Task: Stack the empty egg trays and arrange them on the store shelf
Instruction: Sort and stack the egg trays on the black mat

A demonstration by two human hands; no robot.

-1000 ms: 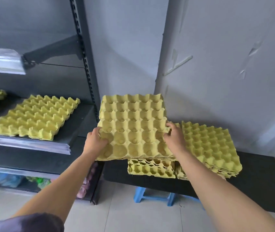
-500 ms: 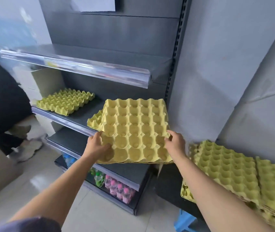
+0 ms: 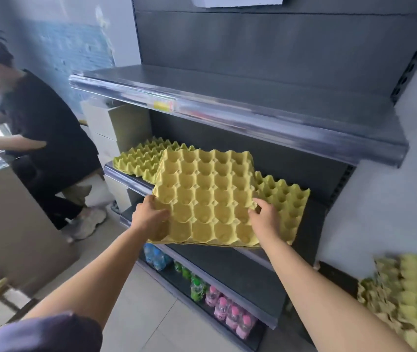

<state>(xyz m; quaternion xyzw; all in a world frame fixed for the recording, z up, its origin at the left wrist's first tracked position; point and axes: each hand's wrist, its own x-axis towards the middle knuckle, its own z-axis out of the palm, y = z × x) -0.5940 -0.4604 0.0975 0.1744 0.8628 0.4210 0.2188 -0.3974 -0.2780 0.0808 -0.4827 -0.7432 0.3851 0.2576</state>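
Observation:
I hold a thin stack of yellow egg trays (image 3: 202,196) in front of the dark middle shelf (image 3: 311,224), tilted toward me. My left hand (image 3: 149,217) grips its near left edge and my right hand (image 3: 264,219) grips its near right edge. Two yellow-green egg trays lie on that shelf: the left shelf tray (image 3: 138,161) behind the held stack, and the right shelf tray (image 3: 286,204), partly covered by the stack. More egg trays (image 3: 411,295) are piled at the lower right.
An upper shelf (image 3: 253,107) with a shiny front strip overhangs the middle shelf. Bottles (image 3: 227,313) fill the bottom shelf. A person in black (image 3: 42,133) bends over a counter at the left. Pale floor tiles (image 3: 151,313) lie below my arms.
I have turned left from the pile toward the shelves, carrying the trays. The held stack has moved closer to the middle shelf, now overlapping both trays there.

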